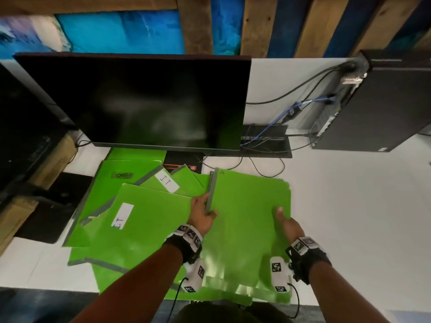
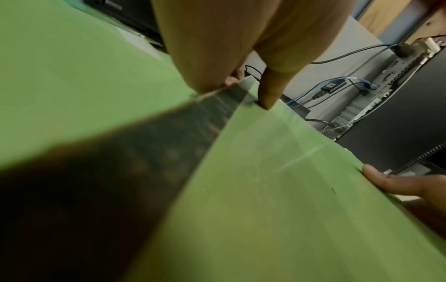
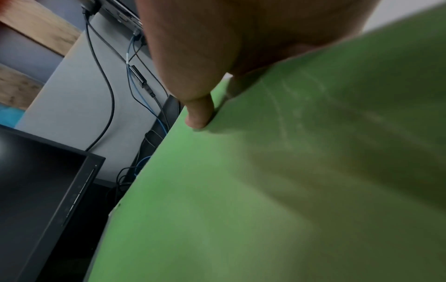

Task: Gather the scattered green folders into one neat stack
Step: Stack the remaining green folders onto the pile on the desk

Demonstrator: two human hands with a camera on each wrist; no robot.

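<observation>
Both hands, left (image 1: 202, 213) pinching the spine and right (image 1: 288, 223) clasping the opposite edge, held a folder (image 1: 247, 215) above the desk (image 1: 349, 206); uneven pull risked slippage onto the scattered pile (image 1: 140, 206).

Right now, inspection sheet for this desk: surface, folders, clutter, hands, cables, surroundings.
Surface: white desk, bare on the right side.
Job's things: held green folder tilted over the desk's near edge; other green folders fanned and overlapping to its left, two with white labels; no neat stack yet.
Clutter: black pad at the left; small black-and-red box under the monitor.
Grips: left hand grips the held folder's grey spine; right hand holds its right edge, thumb on top.
Cables: black and blue cables run from the computer tower behind the monitor.
Surroundings: dark monitor; wood-and-blue panel wall.
</observation>
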